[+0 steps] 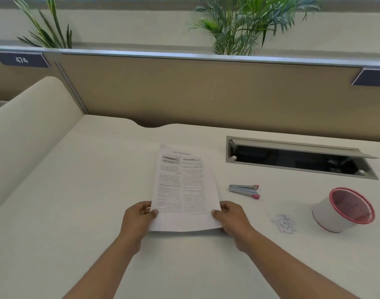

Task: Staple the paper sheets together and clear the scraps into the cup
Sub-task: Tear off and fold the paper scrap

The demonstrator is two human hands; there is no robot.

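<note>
The printed paper sheets [184, 188] lie on the cream desk [87, 190] with their long axis running straight away from the person, and the print reads upside down from here, its heading at the far end. The near end is lifted a little off the desk. The left hand [139, 219] pinches the near left corner, thumb on top, and the right hand [230, 216] pinches the near right corner the same way.

Right of the sheets, apart from them, a small grey stapler [245, 189] with pink ends lies across, its long axis left to right, the open pink end pointing away from the sheets. Further right of the sheets and nearer the person sits a little heap of paper scraps [284, 224], and beyond that a white cup [327, 214] with a pink rim, tipped so its mouth faces the viewer.

Behind the stapler a cable hatch [297, 160] stands open in the desk. A tan partition [195, 89] closes the far edge, with a plate reading 474 [21, 59] at its left and palm plants [245, 24] above it.
</note>
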